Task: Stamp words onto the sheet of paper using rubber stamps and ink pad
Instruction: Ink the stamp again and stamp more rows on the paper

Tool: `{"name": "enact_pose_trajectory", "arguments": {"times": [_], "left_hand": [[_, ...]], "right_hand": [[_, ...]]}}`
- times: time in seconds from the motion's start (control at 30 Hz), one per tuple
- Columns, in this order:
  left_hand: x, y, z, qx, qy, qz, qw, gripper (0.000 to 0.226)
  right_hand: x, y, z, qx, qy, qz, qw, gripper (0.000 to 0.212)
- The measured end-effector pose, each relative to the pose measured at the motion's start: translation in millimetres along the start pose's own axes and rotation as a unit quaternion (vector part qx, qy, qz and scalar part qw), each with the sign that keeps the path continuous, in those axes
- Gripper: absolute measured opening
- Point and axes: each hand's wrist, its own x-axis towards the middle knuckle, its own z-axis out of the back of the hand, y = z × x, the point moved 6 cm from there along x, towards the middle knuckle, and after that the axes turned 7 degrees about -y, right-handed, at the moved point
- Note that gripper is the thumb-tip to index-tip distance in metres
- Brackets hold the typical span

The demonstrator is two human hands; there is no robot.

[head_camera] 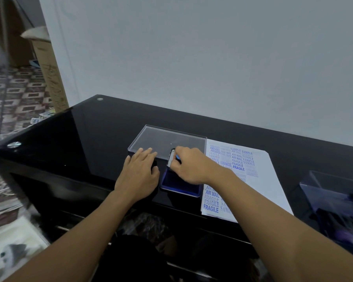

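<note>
At the far end of the ink pad, I am pinching the rubber stamp in my right hand, likely loading ink, while my left hand is resting flat and open on the bench alongside, probably bracing, with the sheet of paper lying just right.

Left: bare worktop from the lid to the edge, open to reach.
Back: wall closes the far side; a bare strip runs before it.
Centre: flat lid, ink pad just in front of it; left hand and right hand with stamp crowd both.
Right: flat paper, then a tall box beyond it.
</note>
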Motion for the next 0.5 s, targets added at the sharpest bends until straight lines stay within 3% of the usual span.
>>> {"name": "enact_pose_trajectory", "arguments": {"times": [0.5], "left_hand": [[-2.6,-2.1,-0.1,0.013,0.005,-0.010,1.000,0.053]], "right_hand": [[-5.7,7.4,-16.1,-0.043,-0.037,0.022,0.998,0.015]]}}
